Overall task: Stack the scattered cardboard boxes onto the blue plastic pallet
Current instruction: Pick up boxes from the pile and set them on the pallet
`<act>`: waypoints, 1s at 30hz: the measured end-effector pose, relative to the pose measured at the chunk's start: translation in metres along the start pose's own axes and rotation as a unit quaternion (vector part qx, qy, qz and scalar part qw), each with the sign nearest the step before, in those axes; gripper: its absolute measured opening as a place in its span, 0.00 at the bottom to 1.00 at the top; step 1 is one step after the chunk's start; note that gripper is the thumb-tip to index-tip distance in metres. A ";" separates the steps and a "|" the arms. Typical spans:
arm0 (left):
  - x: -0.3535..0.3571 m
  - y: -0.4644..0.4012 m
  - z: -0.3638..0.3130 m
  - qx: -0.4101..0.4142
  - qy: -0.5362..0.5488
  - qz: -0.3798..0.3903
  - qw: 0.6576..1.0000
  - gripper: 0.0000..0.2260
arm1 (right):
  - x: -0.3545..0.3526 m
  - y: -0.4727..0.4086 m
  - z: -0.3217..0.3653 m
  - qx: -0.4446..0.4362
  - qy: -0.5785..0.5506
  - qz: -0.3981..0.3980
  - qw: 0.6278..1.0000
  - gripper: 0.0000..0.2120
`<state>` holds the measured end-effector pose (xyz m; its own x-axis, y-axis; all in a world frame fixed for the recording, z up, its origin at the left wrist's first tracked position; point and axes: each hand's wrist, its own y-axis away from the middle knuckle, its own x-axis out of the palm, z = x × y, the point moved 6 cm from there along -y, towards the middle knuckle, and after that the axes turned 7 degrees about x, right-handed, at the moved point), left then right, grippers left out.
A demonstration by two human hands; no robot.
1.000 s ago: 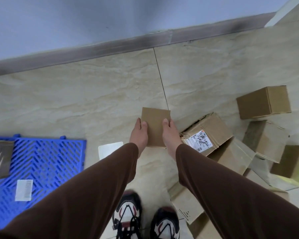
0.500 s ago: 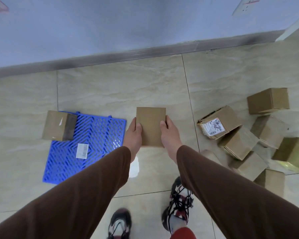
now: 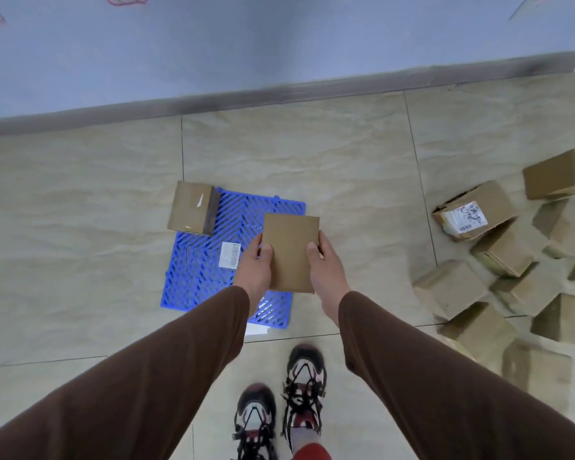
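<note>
A cardboard box (image 3: 291, 252) is held above the blue pallet (image 3: 200, 270), pinched between left hand (image 3: 254, 270) and right hand (image 3: 324, 263); lowering beside the far-left box (image 3: 191, 212) is called for next

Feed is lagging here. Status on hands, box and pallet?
Left hand and right hand grip the held box over the blue pallet. One box on its far left corner. Nothing blocking.

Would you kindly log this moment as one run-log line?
phase: carry | held box gripped by left hand and right hand | above blue pallet | pallet's far-left corner: one box
</note>
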<state>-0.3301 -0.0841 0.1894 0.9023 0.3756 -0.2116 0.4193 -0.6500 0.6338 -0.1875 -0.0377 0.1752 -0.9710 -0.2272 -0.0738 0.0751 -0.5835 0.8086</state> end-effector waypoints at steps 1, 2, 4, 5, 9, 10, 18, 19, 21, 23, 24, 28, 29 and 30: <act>-0.008 -0.001 0.004 -0.002 0.000 -0.013 1.000 0.19 | 0.007 0.001 -0.001 -0.002 0.011 0.000 1.000 0.22; -0.016 -0.002 0.007 -0.003 0.000 -0.025 1.000 0.18 | 0.014 0.000 -0.001 -0.006 0.026 0.000 1.000 0.21; -0.029 -0.007 0.013 -0.021 0.014 -0.050 0.998 0.17 | 0.026 -0.005 -0.002 -0.009 0.041 0.001 0.999 0.21; -0.035 -0.010 0.016 -0.034 0.026 -0.065 0.997 0.17 | 0.032 -0.008 -0.003 -0.008 0.041 0.004 0.999 0.21; -0.057 -0.030 0.029 -0.042 0.069 -0.092 0.993 0.13 | 0.056 -0.022 -0.006 -0.001 0.035 0.005 0.999 0.14; -0.061 -0.036 0.032 -0.040 0.082 -0.083 0.992 0.13 | 0.063 -0.026 -0.006 -0.005 0.032 0.003 0.999 0.13; -0.091 -0.084 0.076 -0.059 0.158 -0.006 0.986 0.25 | 0.132 -0.068 -0.025 -0.018 0.021 -0.025 0.999 0.18; -0.093 -0.091 0.082 -0.063 0.168 -0.005 0.984 0.26 | 0.138 -0.074 -0.029 -0.016 0.016 -0.030 0.999 0.19; -0.097 -0.105 0.095 -0.068 0.182 -0.011 0.981 0.27 | 0.149 -0.091 -0.036 -0.016 0.001 -0.042 0.999 0.19; -0.100 -0.121 0.109 -0.076 0.178 -0.029 0.981 0.27 | 0.156 -0.110 -0.041 -0.015 -0.020 -0.060 0.998 0.18; -0.100 -0.130 0.116 -0.082 0.180 -0.037 0.980 0.25 | 0.159 -0.120 -0.044 -0.014 -0.027 -0.066 0.997 0.17; -0.099 -0.164 0.140 -0.099 0.229 -0.062 0.966 0.25 | 0.174 -0.158 -0.050 -0.004 -0.031 -0.066 0.997 0.22; -0.098 -0.172 0.145 -0.103 0.244 -0.063 0.962 0.26 | 0.178 -0.165 -0.051 0.000 -0.031 -0.063 0.998 0.22; -0.096 -0.180 0.149 -0.105 0.259 -0.065 0.958 0.25 | 0.180 -0.173 -0.051 0.000 -0.031 -0.060 0.998 0.22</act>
<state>-0.4773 -0.1019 -0.0148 0.6506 0.7567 0.0642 0.4459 -0.4491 0.7742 -0.3638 -0.0173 -0.0075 -0.9851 -0.1077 -0.1342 -0.0426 -0.6029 0.7967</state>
